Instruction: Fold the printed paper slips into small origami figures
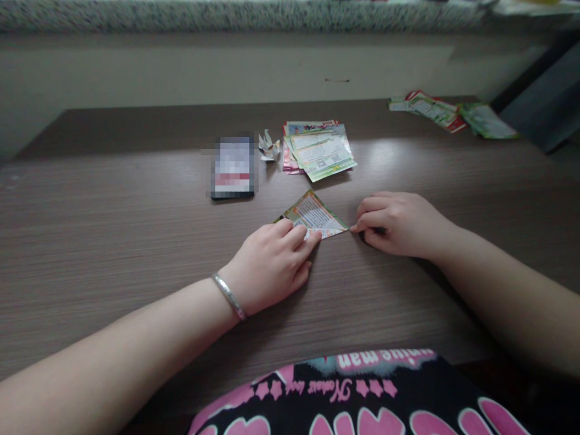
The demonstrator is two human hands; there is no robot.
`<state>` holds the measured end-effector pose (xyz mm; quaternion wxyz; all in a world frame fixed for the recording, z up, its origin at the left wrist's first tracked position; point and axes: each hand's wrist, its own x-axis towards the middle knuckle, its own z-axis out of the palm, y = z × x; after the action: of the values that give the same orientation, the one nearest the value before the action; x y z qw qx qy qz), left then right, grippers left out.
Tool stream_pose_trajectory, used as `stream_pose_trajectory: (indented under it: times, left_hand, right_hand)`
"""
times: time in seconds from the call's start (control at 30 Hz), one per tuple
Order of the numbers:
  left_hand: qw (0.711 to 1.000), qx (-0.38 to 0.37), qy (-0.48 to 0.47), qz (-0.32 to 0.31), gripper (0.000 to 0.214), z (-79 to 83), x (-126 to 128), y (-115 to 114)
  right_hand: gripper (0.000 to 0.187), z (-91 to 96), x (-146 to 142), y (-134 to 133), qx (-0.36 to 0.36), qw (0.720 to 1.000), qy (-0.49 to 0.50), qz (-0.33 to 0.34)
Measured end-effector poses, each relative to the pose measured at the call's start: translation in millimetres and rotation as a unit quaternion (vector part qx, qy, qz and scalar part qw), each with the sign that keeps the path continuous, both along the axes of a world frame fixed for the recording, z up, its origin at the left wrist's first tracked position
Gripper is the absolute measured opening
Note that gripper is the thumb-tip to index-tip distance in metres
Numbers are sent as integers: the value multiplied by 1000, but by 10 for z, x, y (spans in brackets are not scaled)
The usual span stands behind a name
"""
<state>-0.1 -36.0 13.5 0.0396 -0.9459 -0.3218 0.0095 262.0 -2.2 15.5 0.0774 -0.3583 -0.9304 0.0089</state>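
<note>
A printed paper sheet (312, 211), folded into a triangle, lies on the table in front of me with its peak pointing away. My left hand (274, 260), with a silver bangle at the wrist, presses bent fingers onto its left and lower edge and holds it down. That hand covers the paper's left corner. At the right corner, my right hand (392, 222) has its fingers curled together, with the fingertips pinching the paper's tip.
Beyond the paper lie a phone (233, 166) with a blurred screen, a small folded paper piece (269, 147) and a stack of printed sheets (322, 151). More leaflets (437, 112) lie at the table's far right. A wall (226, 72) with a speckled stone ledge (181, 16) stands behind.
</note>
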Motion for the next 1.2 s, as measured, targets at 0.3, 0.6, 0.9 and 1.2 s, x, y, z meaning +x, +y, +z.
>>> stream_pose_trajectory:
  times: [0.3,0.6,0.9,1.2]
  left_hand:
    - [1000,-3,-3,-3,45,-18,-23,-6]
    - [1000,1,-14,-7,44,-6,-23,26]
    - [999,2,-27,-20,43,-19,-14,46]
    - [996,44,-72,-41,41,-64,-20,75]
  right_hand:
    - [23,-119,29,58,-77,984,162,8]
    - [25,-110,-198,-55,26,994,55,88]
    - [24,-107,-245,-49,23,995,47,90]
    - [23,-80,-305,-102,40,998,9,57]
